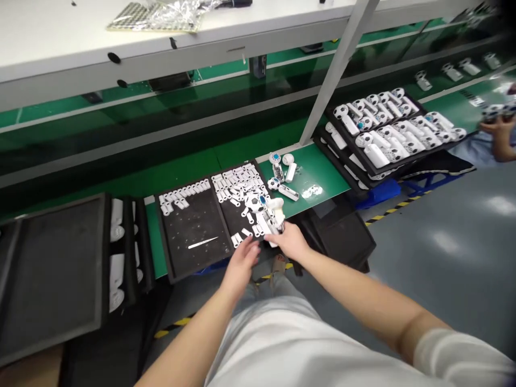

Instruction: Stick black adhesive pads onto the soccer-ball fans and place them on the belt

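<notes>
My right hand (291, 242) grips a white casing with a football-patterned round head (253, 202), holding it over the front right of a black divided tray (193, 264). Its handle appears opened, with inner parts showing. Just left of it, my left hand (242, 262) is empty, its fingers slightly curled and apart at the tray's front edge. Small white parts (237, 180) fill much of the right compartment. In the left compartment, a row of similar parts (185, 194) lies along the back, and tweezers (202, 242) lie nearer the front.
Loose casing pieces (288, 192) lie on the green bench (322, 180). Stacked trays of football-patterned casings (397, 134) stand at right, near a co-worker's hand (500, 129). Stacked black trays (52, 269) stand at left. A slanted post (336, 75) supports the upper shelf (72, 40).
</notes>
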`<state>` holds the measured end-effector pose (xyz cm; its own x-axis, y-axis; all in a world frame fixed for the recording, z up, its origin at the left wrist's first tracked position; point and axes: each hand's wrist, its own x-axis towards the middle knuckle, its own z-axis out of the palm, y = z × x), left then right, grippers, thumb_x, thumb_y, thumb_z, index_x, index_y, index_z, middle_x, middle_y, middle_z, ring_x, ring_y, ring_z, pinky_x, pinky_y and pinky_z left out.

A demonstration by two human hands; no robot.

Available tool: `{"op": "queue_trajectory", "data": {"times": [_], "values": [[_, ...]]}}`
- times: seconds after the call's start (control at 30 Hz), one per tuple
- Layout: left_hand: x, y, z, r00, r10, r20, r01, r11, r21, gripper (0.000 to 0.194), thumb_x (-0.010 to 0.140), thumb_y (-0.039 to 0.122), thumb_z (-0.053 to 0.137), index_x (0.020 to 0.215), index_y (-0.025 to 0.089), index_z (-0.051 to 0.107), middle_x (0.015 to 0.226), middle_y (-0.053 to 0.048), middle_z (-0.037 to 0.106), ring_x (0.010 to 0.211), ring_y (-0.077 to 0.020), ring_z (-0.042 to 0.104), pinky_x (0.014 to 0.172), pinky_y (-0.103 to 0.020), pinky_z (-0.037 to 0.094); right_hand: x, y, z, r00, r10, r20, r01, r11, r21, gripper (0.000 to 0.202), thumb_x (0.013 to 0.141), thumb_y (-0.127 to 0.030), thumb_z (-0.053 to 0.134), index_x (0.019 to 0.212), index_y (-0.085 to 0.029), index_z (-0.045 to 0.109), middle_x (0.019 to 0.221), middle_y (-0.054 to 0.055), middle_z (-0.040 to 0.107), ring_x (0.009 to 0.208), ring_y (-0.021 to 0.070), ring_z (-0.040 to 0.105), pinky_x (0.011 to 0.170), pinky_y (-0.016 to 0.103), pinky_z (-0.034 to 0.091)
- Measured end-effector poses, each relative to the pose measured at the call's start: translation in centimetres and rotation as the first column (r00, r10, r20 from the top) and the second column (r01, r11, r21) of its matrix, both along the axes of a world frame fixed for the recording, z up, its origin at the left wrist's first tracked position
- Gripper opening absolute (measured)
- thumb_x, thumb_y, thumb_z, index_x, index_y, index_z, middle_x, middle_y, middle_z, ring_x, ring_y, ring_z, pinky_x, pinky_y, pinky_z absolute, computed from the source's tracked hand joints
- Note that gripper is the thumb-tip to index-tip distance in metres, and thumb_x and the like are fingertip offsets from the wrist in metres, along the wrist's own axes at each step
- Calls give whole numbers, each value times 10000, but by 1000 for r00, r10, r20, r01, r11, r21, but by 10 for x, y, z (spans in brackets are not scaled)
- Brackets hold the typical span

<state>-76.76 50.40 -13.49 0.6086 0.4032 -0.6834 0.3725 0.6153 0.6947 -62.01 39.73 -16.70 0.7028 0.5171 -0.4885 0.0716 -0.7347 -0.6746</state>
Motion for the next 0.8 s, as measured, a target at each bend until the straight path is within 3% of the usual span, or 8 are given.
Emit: {"op": "queue_trajectory", "data": {"times": [0.1, 0.23, 0.3, 0.4, 0.47, 0.6, 0.7, 0.8], "values": [[31, -21, 28, 993, 35, 115, -25, 996, -83, 612, 663, 487, 777, 1145, 180, 560, 1160, -111, 661, 1027, -231, 646, 868, -354, 525, -47, -27, 44, 995, -14, -97, 28, 989, 142, 425, 901, -542, 556, 1021, -148, 660, 839, 65, 732, 725, 188, 685, 635, 262, 526], [35, -27, 65, 991, 4, 130, 21, 982, -189, 456, 563, 225, 767, 955, 158, 542, 887, -37, 638, 721, -173, 632, 647, -338, 556, -43, -64, 95, 994, -102, 47, 84, 951, 297, 449, 977, -569, 384, 980, -176, 601, 685, 20, 657, 532, 144, 592, 508, 239, 433], [29, -28, 83, 991, -51, 126, 76, 976, -204, 430, 507, 118, 746, 881, 148, 534, 808, -19, 615, 627, -154, 603, 556, -307, 534, -26, -77, 119, 954, -58, 294, -41, 946, 321, 343, 975, -498, 434, 934, -193, 586, 741, 42, 668, 632, 169, 627, 571, 250, 432], [19, -33, 108, 968, -190, 163, 217, 962, -167, 417, 498, 90, 751, 860, 132, 549, 790, -34, 630, 587, -145, 596, 508, -271, 509, -9, -82, 146, 832, 153, 533, -288, 941, 180, 226, 966, -385, 438, 911, -205, 562, 794, 63, 676, 726, 208, 645, 618, 267, 411], [12, -36, 122, 937, -286, 201, 318, 936, -151, 431, 533, 114, 750, 912, 137, 548, 812, -41, 645, 584, -145, 599, 505, -271, 511, -5, -76, 156, 804, 246, 541, -363, 924, 119, 204, 970, -345, 412, 927, -204, 553, 792, 61, 676, 701, 209, 637, 605, 267, 399], [0, -33, 137, 891, -382, 246, 419, 900, -120, 468, 566, 124, 760, 971, 155, 527, 843, -37, 647, 589, -146, 603, 503, -269, 509, -8, -63, 162, 877, 273, 395, -354, 924, 146, 192, 977, -344, 434, 927, -208, 561, 801, 30, 690, 671, 179, 629, 578, 242, 392], [-8, -28, 141, 914, -329, 238, 362, 926, -107, 480, 551, 124, 779, 954, 154, 519, 836, -26, 626, 581, -137, 593, 500, -270, 513, -20, -66, 164, 899, 225, 375, -315, 929, 197, 246, 987, -396, 413, 884, -217, 547, 747, 16, 673, 629, 167, 614, 552, 241, 375], [-11, -24, 143, 962, -188, 196, 203, 977, -59, 492, 551, 131, 782, 961, 156, 511, 849, -25, 615, 623, -152, 610, 513, -280, 529, -40, -78, 166, 844, 226, 486, -374, 897, 234, 217, 986, -366, 377, 880, -230, 510, 654, 12, 623, 525, 162, 565, 527, 268, 354]]}}
